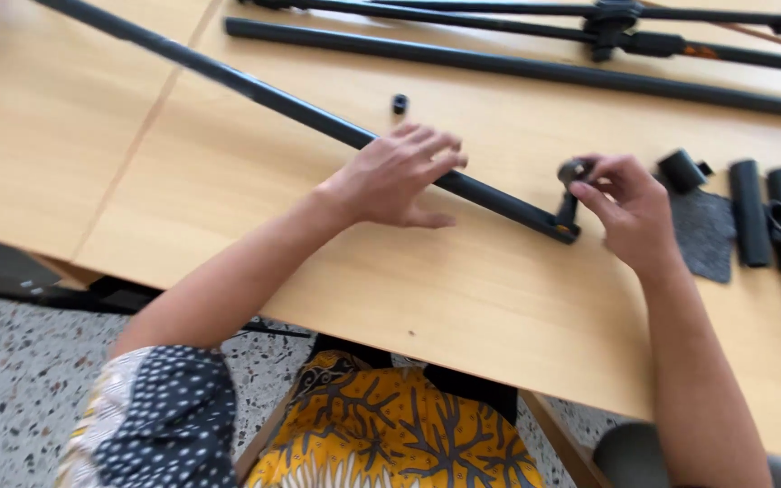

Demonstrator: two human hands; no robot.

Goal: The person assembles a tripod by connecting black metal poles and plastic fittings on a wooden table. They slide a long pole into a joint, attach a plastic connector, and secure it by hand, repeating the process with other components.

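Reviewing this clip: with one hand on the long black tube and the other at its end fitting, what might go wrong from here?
1. The long black tube runs diagonally past the table's far left corner; a push from the left hand might swing it.
2. The right hand pinches a small knob at the tube's end; it might slip and fall.
3. The small black cap lies loose and may get knocked away.
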